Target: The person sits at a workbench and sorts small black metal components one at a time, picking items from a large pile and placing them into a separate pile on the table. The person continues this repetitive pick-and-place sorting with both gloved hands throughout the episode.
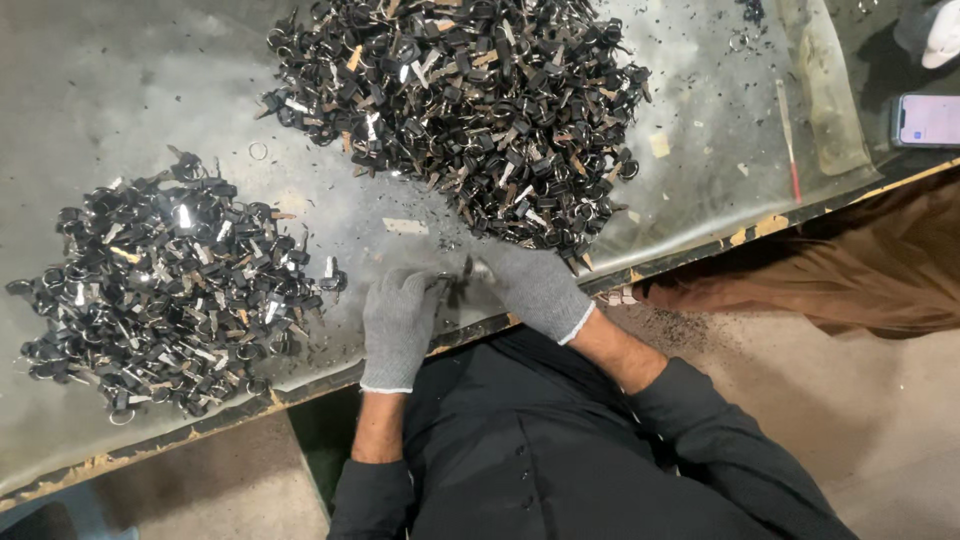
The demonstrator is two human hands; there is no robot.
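Both my hands wear grey knit gloves and meet near the table's front edge. My left hand [398, 325] and my right hand [530, 285] pinch a small black-headed key with a ring [462, 274] between their fingertips. A big heap of black-headed keys [460, 110] lies just beyond my right hand. A second, flatter heap of the same keys [165, 285] lies to the left of my left hand. A single key [330, 268] rests at that heap's right edge.
The table [90, 90] is worn grey metal with a chipped front edge. A loose ring [258, 151] lies between the heaps. A thin red-tipped stick [789, 140] and a phone [928, 119] sit at the right. Another person's brown-clad leg [850, 275] is beside me.
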